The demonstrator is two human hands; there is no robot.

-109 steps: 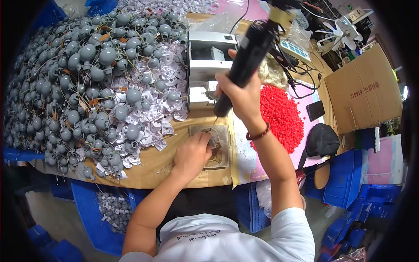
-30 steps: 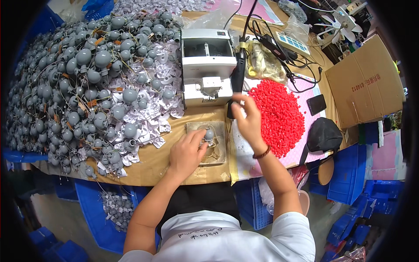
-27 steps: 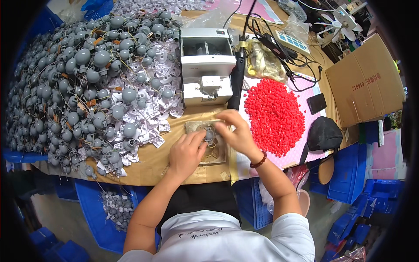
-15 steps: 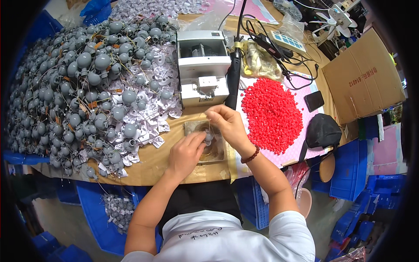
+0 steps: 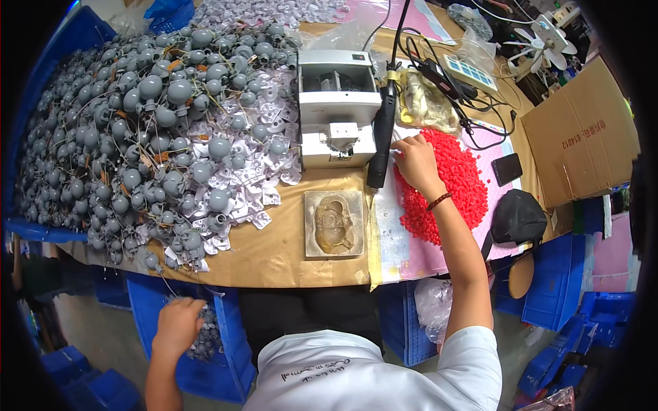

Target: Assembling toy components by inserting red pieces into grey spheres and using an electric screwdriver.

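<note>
At centre right, the red pile (image 5: pixel 462 179) lies rightward of the right hand (image 5: pixel 417 163). The left hand (image 5: pixel 179 325) (lower left) overlaps the blue bin (image 5: pixel 236 342); what their fingers hold, I cannot tell.

And here's the square block (image 5: pixel 312 229), flat on the table (image 5: pixel 277 250), worn and greyish, its rounded, irregular hollow facing up and showing amber-brown inside. Over to its upper right, the red pieces (image 5: pixel 456 195): small, chunky, heaped loose in one broad, bright mound. Just left of them the black screwdriver (image 5: pixel 385 130), long and slim, its top leaning slightly right, cord running up. Down below the table edge, small grey balls (image 5: pixel 207 342) sit bunched in a blue bin (image 5: pixel 235 346), partly hidden.
</note>
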